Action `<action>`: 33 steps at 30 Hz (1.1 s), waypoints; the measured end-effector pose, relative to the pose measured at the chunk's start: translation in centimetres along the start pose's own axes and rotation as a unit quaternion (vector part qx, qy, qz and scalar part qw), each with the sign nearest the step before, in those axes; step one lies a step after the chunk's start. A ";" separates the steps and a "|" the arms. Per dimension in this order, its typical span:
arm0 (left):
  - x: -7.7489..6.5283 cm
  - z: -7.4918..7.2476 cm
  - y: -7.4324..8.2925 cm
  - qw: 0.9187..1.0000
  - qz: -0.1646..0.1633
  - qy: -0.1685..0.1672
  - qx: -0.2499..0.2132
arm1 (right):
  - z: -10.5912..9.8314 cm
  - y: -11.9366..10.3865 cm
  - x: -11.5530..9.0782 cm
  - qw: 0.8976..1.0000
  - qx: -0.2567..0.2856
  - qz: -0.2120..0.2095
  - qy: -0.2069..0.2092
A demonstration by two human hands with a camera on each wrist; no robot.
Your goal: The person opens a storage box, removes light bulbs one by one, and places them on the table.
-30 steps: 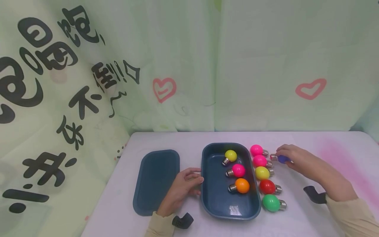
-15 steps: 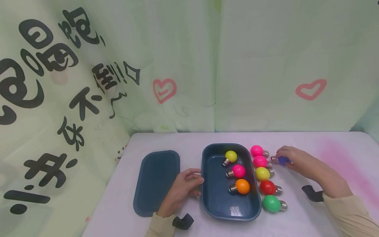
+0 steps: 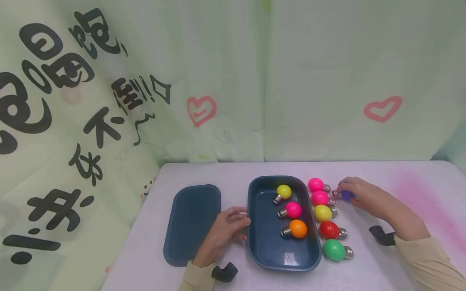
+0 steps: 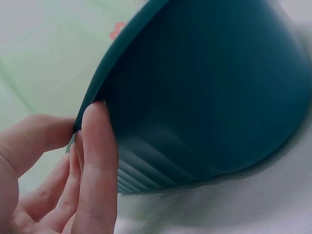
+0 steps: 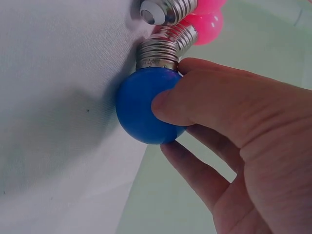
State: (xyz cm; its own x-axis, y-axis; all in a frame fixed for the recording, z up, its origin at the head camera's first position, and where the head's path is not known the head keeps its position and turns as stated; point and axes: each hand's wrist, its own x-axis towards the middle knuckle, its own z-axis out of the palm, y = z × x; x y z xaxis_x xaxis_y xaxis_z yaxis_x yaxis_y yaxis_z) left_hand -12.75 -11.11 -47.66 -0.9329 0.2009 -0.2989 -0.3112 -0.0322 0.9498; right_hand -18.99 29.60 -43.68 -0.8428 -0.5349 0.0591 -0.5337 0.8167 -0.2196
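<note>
In the head view, my right hand (image 3: 364,196) pinches a blue light bulb (image 3: 347,195) at the right end of the bulb cluster. The right wrist view has the thumb on the round blue glass (image 5: 141,109), fingers behind it, and the metal screw base pointing toward pink bulbs. My left hand (image 3: 227,228) holds the left rim of a dark blue tray (image 3: 252,242); up close, thumb and fingertips meet at the tray's edge (image 4: 195,87). Inside the tray lie a yellow bulb (image 3: 284,191), a pink bulb (image 3: 293,209) and an orange bulb (image 3: 298,228).
Along the tray's right side are two pink bulbs, the nearer pink one (image 3: 319,198), a yellow bulb (image 3: 322,213), a red bulb (image 3: 329,230) and a green bulb (image 3: 333,249). A flat dark blue lid (image 3: 193,222) lies left of the tray. A curtain (image 3: 309,81) hangs behind the table.
My right hand and the blue bulb have shifted only very slightly. The left hand, the tray and the other bulbs stay in place.
</note>
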 end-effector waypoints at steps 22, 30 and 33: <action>0.0 0.1 0.1 1.000 -0.002 0.001 0.011 | -1.1 -1.5 -0.6 1.000 -0.007 0.002 0.029; 0.0 0.0 0.0 1.000 0.003 -0.003 0.006 | -1.5 -3.1 -0.5 1.000 0.017 0.015 0.019; 0.0 0.0 0.0 1.000 0.004 -0.003 0.006 | -1.5 -3.9 -0.4 0.999 0.030 0.023 0.011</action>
State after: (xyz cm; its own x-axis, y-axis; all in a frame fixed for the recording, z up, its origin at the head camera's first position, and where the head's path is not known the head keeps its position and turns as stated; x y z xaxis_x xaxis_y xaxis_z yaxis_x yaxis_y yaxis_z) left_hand -12.74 -11.14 -47.67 -0.9340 0.2073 -0.2908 -0.3016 -0.0217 0.9532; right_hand -16.64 26.93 -41.37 -0.8679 -0.4919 0.0690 -0.4900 0.8251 -0.2813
